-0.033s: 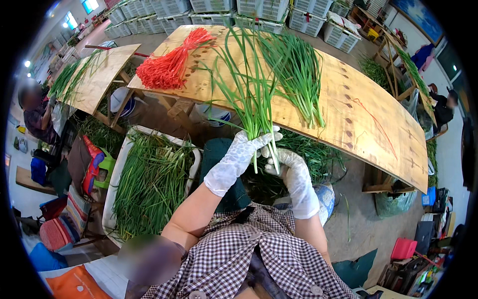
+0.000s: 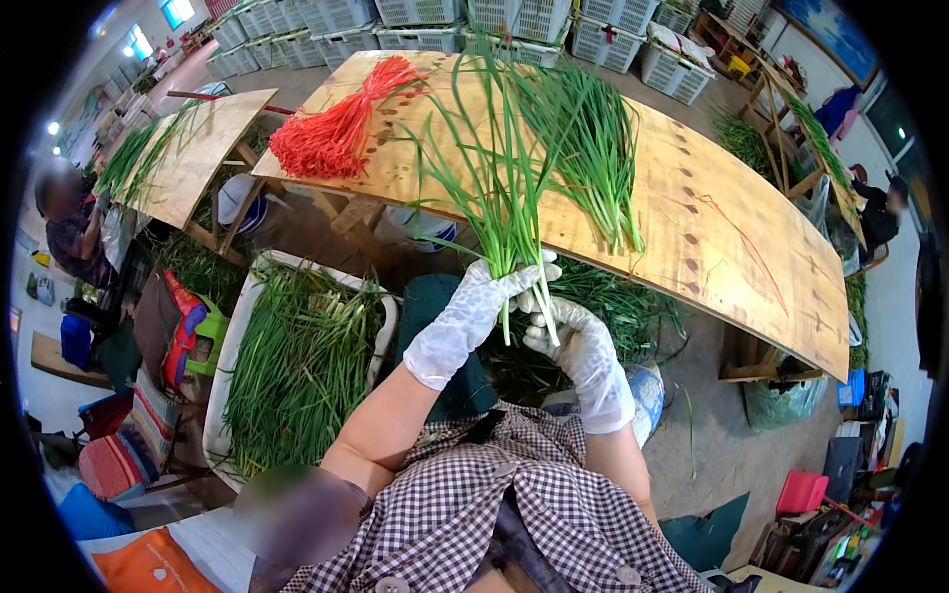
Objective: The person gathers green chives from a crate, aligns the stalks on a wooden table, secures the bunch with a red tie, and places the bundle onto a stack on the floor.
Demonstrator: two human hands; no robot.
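Note:
In my gloved left hand (image 2: 484, 296) is a small bunch of garlic chives (image 2: 504, 212), gripped near its pale lower stalks. The green leaves fan upward over the near edge of the wooden table (image 2: 682, 198). My gloved right hand (image 2: 578, 341) is closed at the white stalk ends, just below and right of the left hand. Its fingertips pinch the lower stalks, partly hidden behind them. Farther off, a larger pile of garlic chives (image 2: 593, 148) lies on the table, and a bundle of red ties (image 2: 331, 124) rests to its left.
A white tub (image 2: 213, 420) full of greens stands at my left. Loose greens (image 2: 633, 306) lie under the table's near edge. Stacked white crates (image 2: 420, 40) line the back. Another table (image 2: 203, 158) stands far left, with a person (image 2: 84, 232) beside it.
My right hand has shifted slightly down at the stalk ends, its fingers changing position a little. The left hand and its bunch stay almost still.

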